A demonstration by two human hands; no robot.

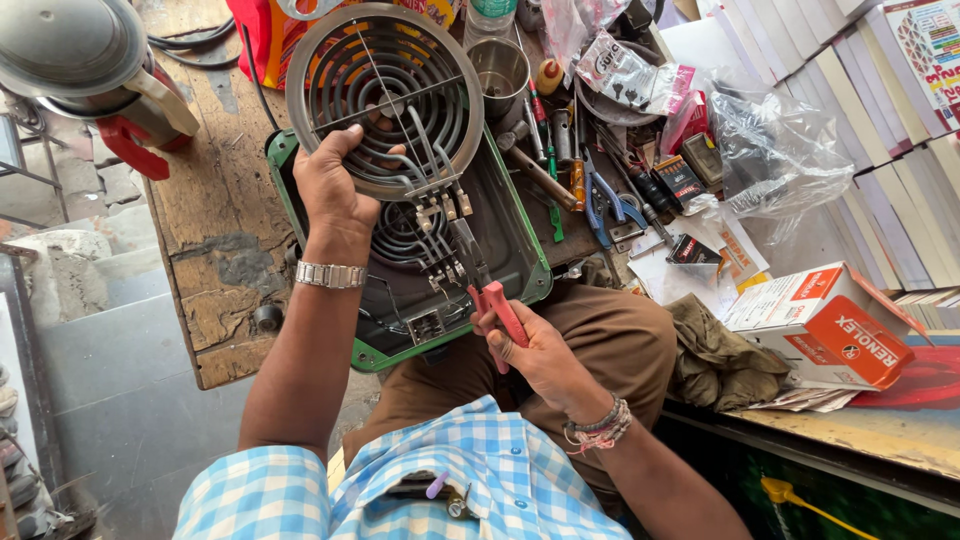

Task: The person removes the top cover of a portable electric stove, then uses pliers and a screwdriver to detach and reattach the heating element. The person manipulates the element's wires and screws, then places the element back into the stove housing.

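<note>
Left hand (330, 190) grips round spiral metal heating coil (385, 95); right hand (535, 350) squeezes red-handled steel pliers (485, 285) at coil terminals; green-rimmed stove tray (505, 235) on worn wooden table (215, 220).

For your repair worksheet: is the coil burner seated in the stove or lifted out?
Lifted out: the left hand tilts the coil burner above the green stove body.

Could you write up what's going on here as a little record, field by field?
Place: cluttered wooden workbench
Left hand: holds a round coil heating element, tilted up
Right hand: grips red-handled pliers, tips at the coil's terminals
Beneath: green-rimmed stove body, open, resting on the bench and lap
Nearby tools: screwdrivers and pliers to the right
Other items: steel cup, plastic bags, orange-white box
</note>
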